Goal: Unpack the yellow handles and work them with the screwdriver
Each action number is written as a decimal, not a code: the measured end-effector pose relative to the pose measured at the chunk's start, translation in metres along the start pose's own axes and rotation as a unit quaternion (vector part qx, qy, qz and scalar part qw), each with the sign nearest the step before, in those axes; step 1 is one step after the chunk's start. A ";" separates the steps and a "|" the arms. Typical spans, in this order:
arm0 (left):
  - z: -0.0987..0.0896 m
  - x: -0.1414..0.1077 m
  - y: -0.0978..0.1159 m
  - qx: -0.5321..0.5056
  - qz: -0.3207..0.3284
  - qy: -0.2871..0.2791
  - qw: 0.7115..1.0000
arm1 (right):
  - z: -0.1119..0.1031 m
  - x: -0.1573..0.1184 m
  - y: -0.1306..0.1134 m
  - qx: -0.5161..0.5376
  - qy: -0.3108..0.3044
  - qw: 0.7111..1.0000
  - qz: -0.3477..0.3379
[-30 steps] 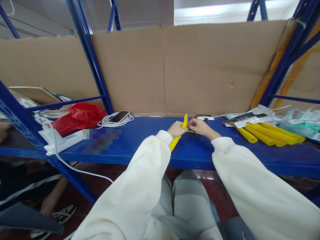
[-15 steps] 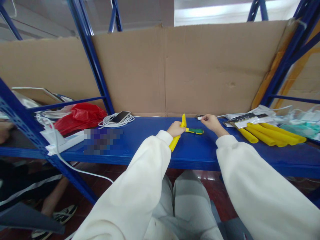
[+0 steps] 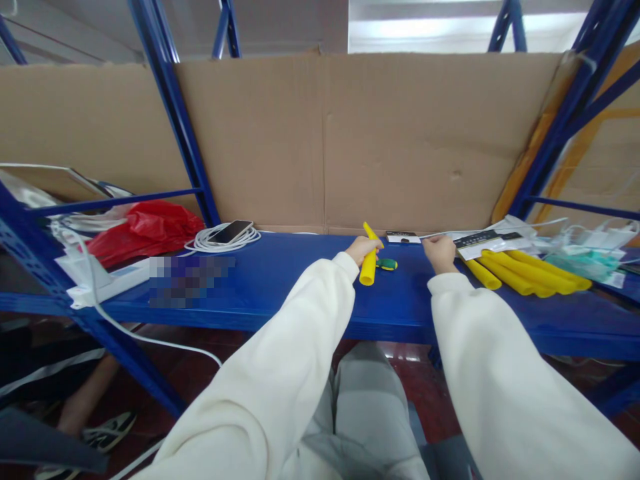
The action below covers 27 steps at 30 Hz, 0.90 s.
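Observation:
My left hand is wrapped round a yellow tube, whose open lower end faces me. Just right of the tube lies a screwdriver with a green and yellow handle, partly hidden behind the tube. My right hand is closed with its fingertips pinched together; whatever they hold, if anything, is too small to make out. It is just left of a black and white printed packet. A small flat black and white card or pack lies at the back of the blue shelf.
Several more yellow tubes lie at right, before plastic bags. At left are a phone on a coiled white cable, a red bag and a white power strip. Cardboard and blue posts bound the shelf. A person's shoe shows lower left.
My left hand has turned the yellow tube so its lower end points toward me and covers more of the screwdriver. My right hand has moved right, away from the small card. The view has shifted slightly.

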<state>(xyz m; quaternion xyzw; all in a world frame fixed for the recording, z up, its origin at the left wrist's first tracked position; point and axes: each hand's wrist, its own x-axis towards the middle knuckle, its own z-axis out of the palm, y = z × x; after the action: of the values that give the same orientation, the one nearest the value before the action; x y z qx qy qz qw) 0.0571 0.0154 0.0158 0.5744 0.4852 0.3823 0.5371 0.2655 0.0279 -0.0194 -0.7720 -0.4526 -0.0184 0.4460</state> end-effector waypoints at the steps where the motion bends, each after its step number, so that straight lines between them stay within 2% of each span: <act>1: 0.007 0.002 0.002 -0.008 -0.011 -0.007 1.000 | -0.001 -0.001 -0.001 -0.002 -0.008 1.000 0.005; 4: 0.023 0.007 0.005 -0.044 -0.030 -0.030 0.998 | -0.003 -0.002 -0.004 -0.006 -0.019 1.000 0.008; 6: 0.031 0.012 0.006 -0.068 -0.036 -0.035 0.996 | -0.002 -0.003 -0.006 -0.005 -0.006 1.000 0.010; 9: 0.040 0.019 0.008 -0.099 -0.039 -0.034 0.994 | 0.000 -0.007 -0.011 -0.003 0.016 1.000 0.022; 12: 0.045 0.024 0.009 -0.114 -0.041 -0.033 0.992 | -0.001 -0.012 -0.016 0.001 0.011 1.000 0.024; 22: 0.049 0.031 0.010 -0.126 -0.048 -0.024 0.991 | -0.002 -0.011 -0.018 0.005 0.006 1.000 0.022; 27: 0.039 0.036 0.006 -0.148 -0.059 -0.011 0.987 | -0.002 -0.010 -0.016 -0.001 -0.015 0.999 0.035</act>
<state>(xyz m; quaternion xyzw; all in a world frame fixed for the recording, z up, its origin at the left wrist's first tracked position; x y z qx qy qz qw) 0.1038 0.0407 0.0140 0.4634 0.4503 0.4114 0.6428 0.2489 0.0224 -0.0120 -0.7883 -0.4316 0.0083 0.4385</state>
